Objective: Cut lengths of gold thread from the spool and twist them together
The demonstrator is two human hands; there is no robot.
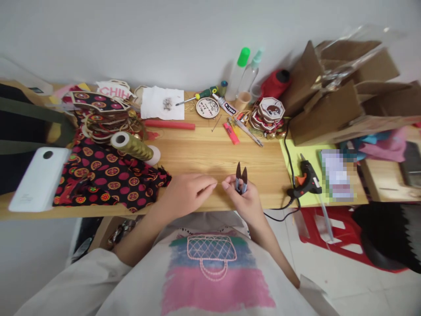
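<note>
My right hand (245,199) is closed round small thread snips (241,177), their dark blades pointing up and away from me. My left hand (189,191) sits just left of it at the table's near edge, fingers pinched together on something thin that I cannot make out, perhaps a thread running toward the right hand. Both hands rest over the wooden table (204,153). A spool of gold thread (131,146) lies to the left on patterned black and red fabric (108,175).
A black glue gun (305,177) lies on a yellow-green mat at right, cord trailing off the edge. Further back: a screwdriver (197,96), glue tube (226,106), red stick (169,125), bottles (241,72), stacked badges (268,114), cardboard boxes (329,96). A white device (39,177) lies left.
</note>
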